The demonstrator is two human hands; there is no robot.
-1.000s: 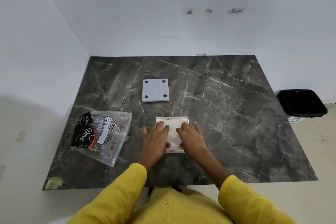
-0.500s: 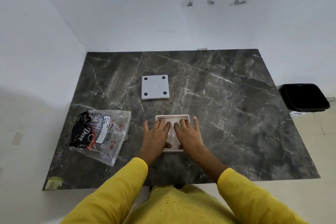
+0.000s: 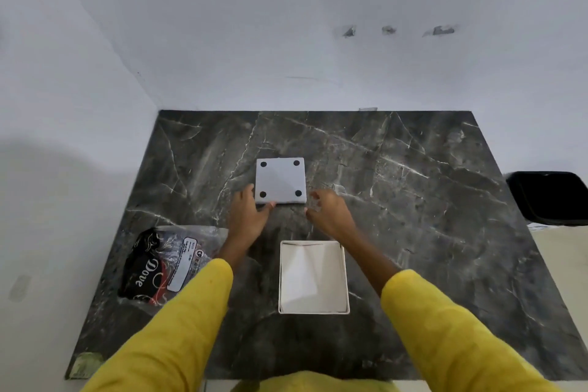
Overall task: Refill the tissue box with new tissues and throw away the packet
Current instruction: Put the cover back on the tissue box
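Observation:
The white tissue box [image 3: 313,277] lies open near the table's front edge, filled with white tissues. Its square white base panel [image 3: 280,181], with black dots at the corners, rests flat farther back on the dark marble table [image 3: 413,216]. My left hand [image 3: 247,216] touches the panel's front left corner, thumb and fingers spread along two edges. My right hand [image 3: 331,215] hovers just off the panel's front right corner, fingers apart, holding nothing. The clear plastic tissue packet [image 3: 168,264], printed black and red, lies flattened at the left, partly hidden by my left sleeve.
A black bin [image 3: 550,197] stands on the floor past the table's right edge. White walls close off the back and left sides. A scrap of tape [image 3: 84,364] sticks to the front left corner of the table.
Both hands have lifted off the tissues in the box and reached back to the panel. The tissues now lie uncovered in the box.

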